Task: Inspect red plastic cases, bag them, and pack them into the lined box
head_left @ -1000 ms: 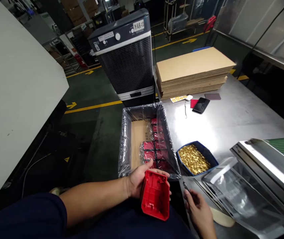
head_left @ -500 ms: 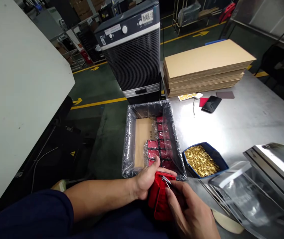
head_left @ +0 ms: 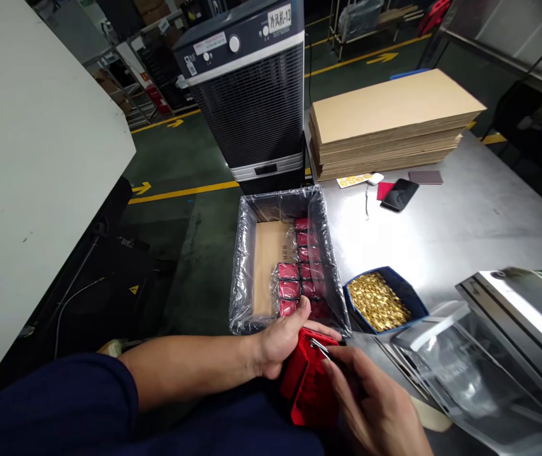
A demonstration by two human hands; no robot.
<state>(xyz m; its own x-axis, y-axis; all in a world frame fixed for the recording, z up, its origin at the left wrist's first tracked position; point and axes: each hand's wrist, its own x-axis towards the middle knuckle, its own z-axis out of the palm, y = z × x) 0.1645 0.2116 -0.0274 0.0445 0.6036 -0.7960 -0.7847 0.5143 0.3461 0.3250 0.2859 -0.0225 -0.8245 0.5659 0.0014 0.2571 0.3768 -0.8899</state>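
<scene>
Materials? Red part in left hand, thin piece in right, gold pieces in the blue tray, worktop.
Red part: likely moulded plastic, even colour, low sheen. Gold pieces: probably brass or brass-plated, from the yellow metallic glint. Thin piece: bright metal, likely steel, too small to tell. Worktop: stainless steel by look, satin with glare.

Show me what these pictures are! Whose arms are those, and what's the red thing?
This picture comes from a camera worn on a person's head, so we see what they see, looking down. The arms at the bottom are theirs. Their left hand holds a red plastic part, and their right hand pinches a thin metal tool close to it. In front of them is a box lined with clear plastic, with red packets inside. On the steel table sit a blue tray of small gold pieces and a stack of cardboard sheets.
</scene>
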